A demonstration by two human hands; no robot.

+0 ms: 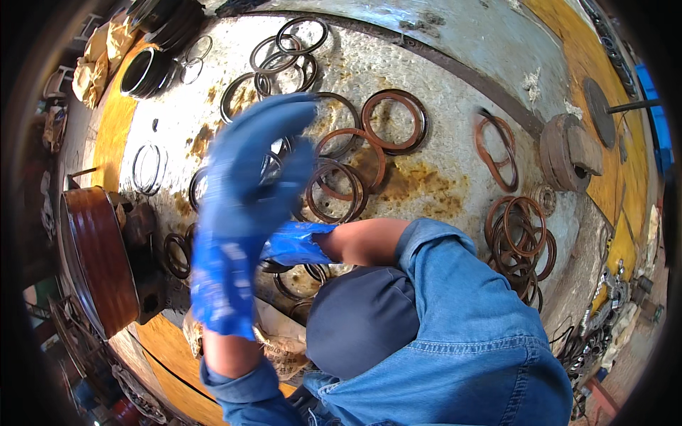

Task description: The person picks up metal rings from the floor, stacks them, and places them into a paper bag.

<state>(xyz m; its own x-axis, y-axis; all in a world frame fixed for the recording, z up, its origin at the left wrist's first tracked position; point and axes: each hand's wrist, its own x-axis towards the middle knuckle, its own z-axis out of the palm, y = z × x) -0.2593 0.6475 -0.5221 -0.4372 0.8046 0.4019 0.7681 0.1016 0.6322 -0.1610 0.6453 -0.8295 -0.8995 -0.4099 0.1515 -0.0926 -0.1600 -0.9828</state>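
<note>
My left hand [259, 167], in a blue glove with a bright blue cuff, is raised over the rings in the middle. It is blurred, its fingers curve to the right, the thumb stands apart, and I see nothing held. My right forearm [366, 241] reaches leftward across the front, and its blue cuff [298, 243] passes behind the left one. The right hand's fingers are hidden there. Just right of my left hand lie overlapping brown rings [381, 167] and a dark brown ring pair [424, 128]. Several black rings [325, 35] lie beyond it.
A stained, pale metal work surface [455, 170] carries everything. More brown rings pile up [545, 234] at right, beside a round block [561, 153]. Black cylindrical parts [142, 74] stand far left, near a large brown drum-like part [103, 259]. A dark navy rounded cloth shape [362, 323] fills the near middle.
</note>
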